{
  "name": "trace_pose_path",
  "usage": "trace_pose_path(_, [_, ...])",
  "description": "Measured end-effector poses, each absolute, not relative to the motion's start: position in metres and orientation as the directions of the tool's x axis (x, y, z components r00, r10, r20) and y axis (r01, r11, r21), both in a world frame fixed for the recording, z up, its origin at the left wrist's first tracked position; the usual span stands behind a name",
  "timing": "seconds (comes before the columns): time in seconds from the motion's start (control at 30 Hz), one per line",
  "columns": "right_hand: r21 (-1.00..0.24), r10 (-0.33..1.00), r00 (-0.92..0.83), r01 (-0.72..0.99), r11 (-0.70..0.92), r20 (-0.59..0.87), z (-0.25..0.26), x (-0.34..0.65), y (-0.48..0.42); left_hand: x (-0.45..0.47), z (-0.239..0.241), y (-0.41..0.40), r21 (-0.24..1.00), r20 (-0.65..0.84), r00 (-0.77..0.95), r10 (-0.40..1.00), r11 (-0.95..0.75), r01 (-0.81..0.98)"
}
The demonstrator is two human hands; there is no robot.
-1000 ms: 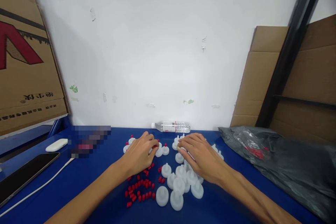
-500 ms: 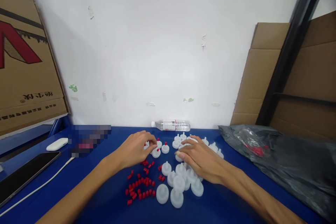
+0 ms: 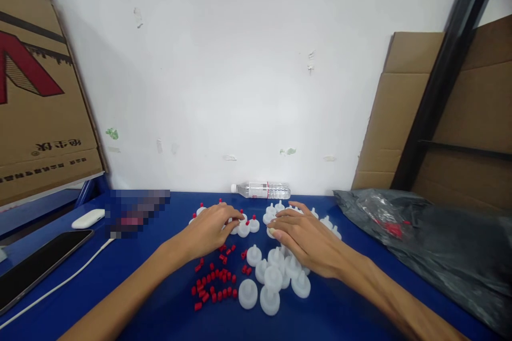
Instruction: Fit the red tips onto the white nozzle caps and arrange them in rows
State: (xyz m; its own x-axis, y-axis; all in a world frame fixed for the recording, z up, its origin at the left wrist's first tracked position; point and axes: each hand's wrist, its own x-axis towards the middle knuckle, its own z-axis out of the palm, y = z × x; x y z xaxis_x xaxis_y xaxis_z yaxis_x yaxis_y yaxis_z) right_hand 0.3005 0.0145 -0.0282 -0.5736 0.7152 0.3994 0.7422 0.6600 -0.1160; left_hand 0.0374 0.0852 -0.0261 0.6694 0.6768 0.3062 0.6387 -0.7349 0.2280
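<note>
My left hand [image 3: 212, 228] is among white nozzle caps with red tips, its fingers curled and thumb close to the index finger; whatever lies between them is hidden. One red-tipped cap [image 3: 244, 229] stands just right of its fingertips. My right hand [image 3: 306, 240] reaches over a group of plain white nozzle caps [image 3: 276, 257]. Its thumb and fingers close around a white nozzle cap [image 3: 270, 233], mostly covered by them. Small red tip covers [image 3: 214, 277] lie loose on the blue table [image 3: 160, 298], nearer to me than the left hand.
A clear plastic bottle [image 3: 264, 190] lies along the wall. On the left are a phone [image 3: 44, 266], a white case [image 3: 88, 219], a cable [image 3: 60, 291] and a printed carton [image 3: 36, 90]. Grey plastic sheeting [image 3: 432, 256] covers the right side, below flattened cardboard [image 3: 400, 112].
My left hand has shifted slightly, uncovering red-tipped caps on its far left side. The red-tipped caps by its fingertips sit slightly farther right. My right fingers have drawn in around a white nozzle cap.
</note>
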Motion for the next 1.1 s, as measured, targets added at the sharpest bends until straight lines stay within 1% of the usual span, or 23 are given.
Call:
trace_pose_path(0.1, [-0.119,0.718,-0.572,0.743,0.658,0.396,-0.029,0.301,0.014,0.039,-0.029,0.084,0.179,0.276,0.694,0.665,-0.745,0.643])
trace_pose_path(0.17, [-0.118,0.723,-0.570,0.748,0.653,0.390,-0.028,0.301,0.014,0.041,-0.029,0.082,0.169,0.262,0.713,0.651,-0.758,0.630])
trace_pose_path(0.3, [-0.123,0.730,-0.566,0.752,0.647,0.383,-0.027,0.301,0.014,0.041,-0.026,0.080,0.161,0.287,0.714,0.639,-0.767,0.621])
trace_pose_path(0.4, [-0.119,0.724,-0.554,0.755,0.645,0.412,-0.028,0.301,0.014,0.035,-0.020,0.084,0.129,0.289,0.684,0.669,-0.736,0.665])
trace_pose_path(0.5, [-0.081,0.695,-0.534,0.763,0.642,0.481,-0.030,0.301,0.014,0.024,-0.015,0.088,0.119,0.214,0.672,0.709,-0.702,0.702])
trace_pose_path(0.6, [-0.030,0.667,-0.498,0.789,0.614,0.555,-0.034,0.302,0.015,0.014,-0.013,0.091,0.151,0.102,0.687,0.720,-0.693,0.705])
trace_pose_path(0.7, [0.013,0.662,-0.481,0.814,0.580,0.574,-0.037,0.304,0.017,0.011,-0.014,0.093,0.201,0.003,0.708,0.706,-0.694,0.692])
trace_pose_path(0.77, [0.035,0.663,-0.488,0.819,0.572,0.568,-0.038,0.305,0.018,0.012,-0.014,0.093,0.198,-0.030,0.712,0.702,-0.694,0.692])
trace_pose_path(0.9, [0.043,0.638,-0.506,0.801,0.597,0.580,-0.040,0.305,0.022,0.018,-0.012,0.091,0.152,-0.019,0.699,0.715,-0.689,0.709])
trace_pose_path(1.1, [-0.008,0.625,-0.525,0.762,0.648,0.578,-0.039,0.304,0.021,0.025,-0.014,0.084,0.114,0.016,0.695,0.718,-0.692,0.712])
